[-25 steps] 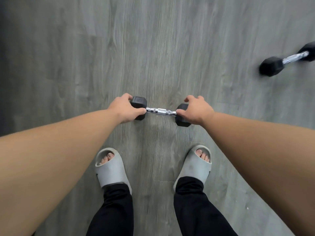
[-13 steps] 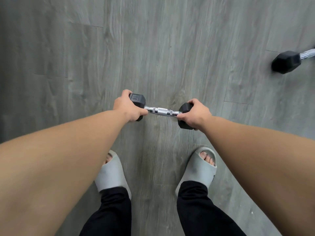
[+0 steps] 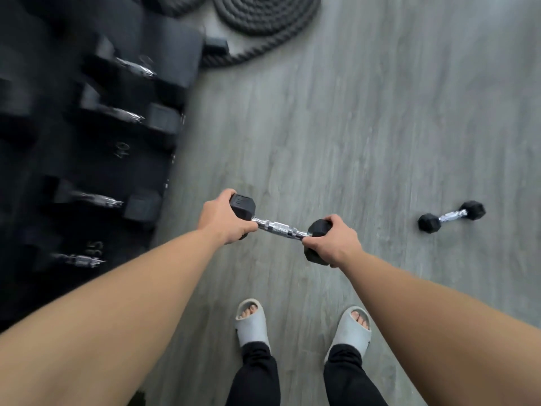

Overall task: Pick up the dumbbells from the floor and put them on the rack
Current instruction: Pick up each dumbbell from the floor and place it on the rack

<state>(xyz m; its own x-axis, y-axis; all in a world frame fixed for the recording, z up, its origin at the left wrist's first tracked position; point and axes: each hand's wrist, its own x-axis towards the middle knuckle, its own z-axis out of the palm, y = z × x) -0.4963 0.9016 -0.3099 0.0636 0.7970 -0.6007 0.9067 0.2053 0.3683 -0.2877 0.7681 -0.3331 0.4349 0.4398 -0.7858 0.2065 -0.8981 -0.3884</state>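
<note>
A small black hex dumbbell (image 3: 278,227) with a chrome handle hangs in the air above the grey floor, tilted down to the right. My left hand (image 3: 224,221) grips its left head and my right hand (image 3: 336,243) grips its right head. A second small dumbbell (image 3: 450,215) lies on the floor to the right. The black rack (image 3: 87,159) fills the left side, blurred, with several larger dumbbells on it and the numbers 40 and 35 showing.
A coiled thick rope (image 3: 263,16) lies on the floor at the top. My feet in grey slides (image 3: 251,326) stand on the wooden floor (image 3: 366,127) below the held dumbbell.
The dumbbell has come up off the floor in both hands. The view has swung so that the rack now shows on the left and the rope at the top.
</note>
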